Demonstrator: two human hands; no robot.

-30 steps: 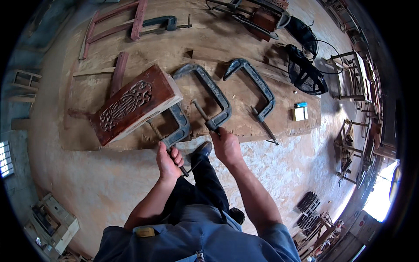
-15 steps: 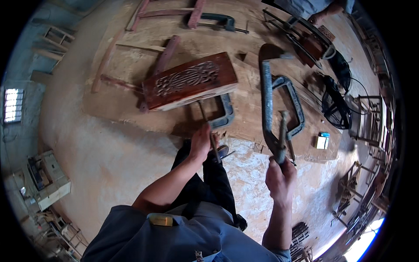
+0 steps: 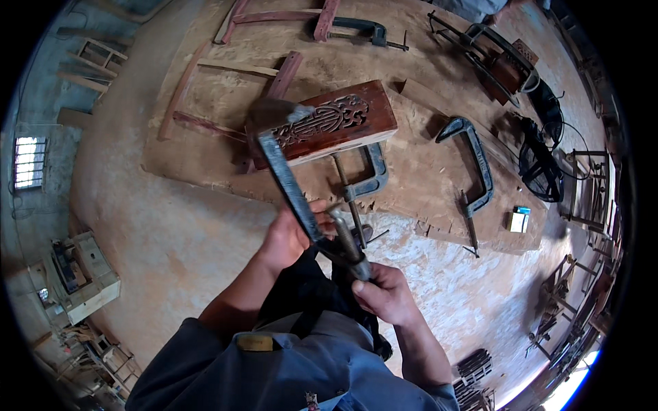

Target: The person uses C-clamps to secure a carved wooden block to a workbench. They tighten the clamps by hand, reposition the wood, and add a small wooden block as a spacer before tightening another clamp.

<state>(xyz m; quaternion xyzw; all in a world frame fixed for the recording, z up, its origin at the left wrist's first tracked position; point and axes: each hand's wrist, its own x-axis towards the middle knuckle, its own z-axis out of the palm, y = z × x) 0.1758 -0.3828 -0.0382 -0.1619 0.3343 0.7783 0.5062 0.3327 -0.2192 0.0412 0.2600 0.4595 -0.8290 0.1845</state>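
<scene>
My right hand (image 3: 385,294) is wrapped round the screw end of a large, worn G-clamp (image 3: 284,181), which is raised off the table. Its long bar slants up to the left, and its far jaw overlaps the left part of a carved, reddish-brown wooden box (image 3: 356,120). My left hand (image 3: 284,236) is at the lower bar of this clamp, its fingers curled behind the metal and partly hidden. Another G-clamp (image 3: 375,171) sits at the near side of the box, its screw pointing toward me. A third G-clamp (image 3: 480,168) lies to the right on the table.
Red-brown wooden frame pieces (image 3: 284,75) and a dark clamp (image 3: 360,29) lie farther back on the worn tabletop (image 3: 212,164). At right are a small box (image 3: 519,219) and a black fan (image 3: 538,168). Another person's arm (image 3: 504,12) shows at the far edge.
My right hand has swung the large clamp leftward, from beside the lying clamp to in front of the box. My left hand has left the box clamp's screw and moved to the raised clamp's bar.
</scene>
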